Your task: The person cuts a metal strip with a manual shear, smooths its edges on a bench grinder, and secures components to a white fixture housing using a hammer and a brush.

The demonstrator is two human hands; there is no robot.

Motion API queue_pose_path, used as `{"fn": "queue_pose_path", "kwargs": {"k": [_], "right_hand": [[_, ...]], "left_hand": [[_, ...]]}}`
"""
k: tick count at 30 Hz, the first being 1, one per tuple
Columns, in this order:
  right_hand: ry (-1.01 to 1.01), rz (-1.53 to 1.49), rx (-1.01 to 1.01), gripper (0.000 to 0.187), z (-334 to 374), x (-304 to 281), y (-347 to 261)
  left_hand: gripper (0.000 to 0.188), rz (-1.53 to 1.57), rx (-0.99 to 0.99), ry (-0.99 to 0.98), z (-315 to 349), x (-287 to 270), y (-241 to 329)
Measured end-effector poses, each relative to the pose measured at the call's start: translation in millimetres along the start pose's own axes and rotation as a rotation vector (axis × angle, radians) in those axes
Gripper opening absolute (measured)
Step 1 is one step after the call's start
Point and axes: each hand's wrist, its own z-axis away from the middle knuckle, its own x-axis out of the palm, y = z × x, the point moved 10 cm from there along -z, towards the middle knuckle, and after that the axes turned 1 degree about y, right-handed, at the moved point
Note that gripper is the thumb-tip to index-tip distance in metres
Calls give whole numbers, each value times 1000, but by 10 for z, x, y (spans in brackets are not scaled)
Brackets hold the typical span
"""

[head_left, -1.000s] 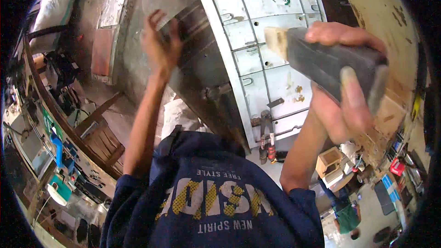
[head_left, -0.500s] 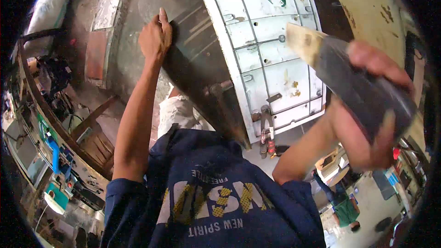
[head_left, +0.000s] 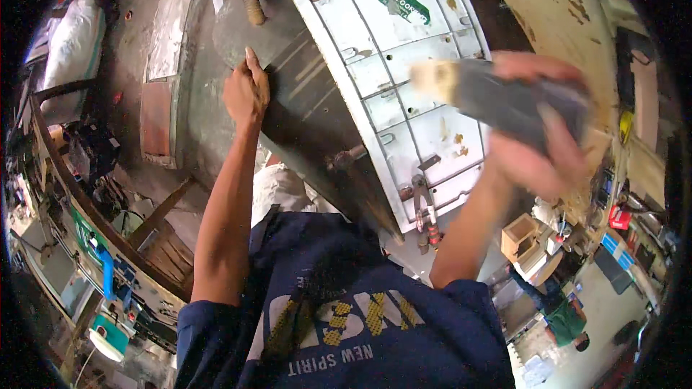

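My right hand (head_left: 537, 126), blurred by motion, is wrapped round a dark wedge-like block (head_left: 497, 94) with a pale, wood-like end. It hangs in front of the right part of a white metal panel (head_left: 382, 65), which has dark grid lines and a green label. Whether the block touches the panel I cannot tell. My left hand (head_left: 247, 94) rests on the grey-brown curved surface (head_left: 295, 65) left of the panel, its forefinger stretched away from me and the other fingers partly hidden. Pliers (head_left: 425, 216) with red on the handles stand at the panel's near edge.
A ridged hose (head_left: 251, 0) lies beyond my left hand. At the left are a wooden bench edge (head_left: 108, 227) and a white sack (head_left: 74, 43). A person in a green shirt (head_left: 564, 317) is at the lower right, near a small wooden box (head_left: 520, 236).
My right hand has swung left and slightly away from me with the block, over the white panel. My left hand stays on the curved surface. The whole view has shifted slightly.
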Motion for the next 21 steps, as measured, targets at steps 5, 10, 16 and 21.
{"fn": "queue_pose_path", "kwargs": {"k": [5,10,16,21], "right_hand": [[22,44,127,39,337,468,234],[136,-248,296,42,329,959,565],[132,-342,63,42,-323,282,-175],[134,-27,346,43,517,713,587]], "left_hand": [[63,1,-4,-65,4,88,29],[66,6,-34,-76,-5,146,-114],[67,-17,-25,-94,35,61,1],[64,-9,7,-122,-6,149,33]]}}
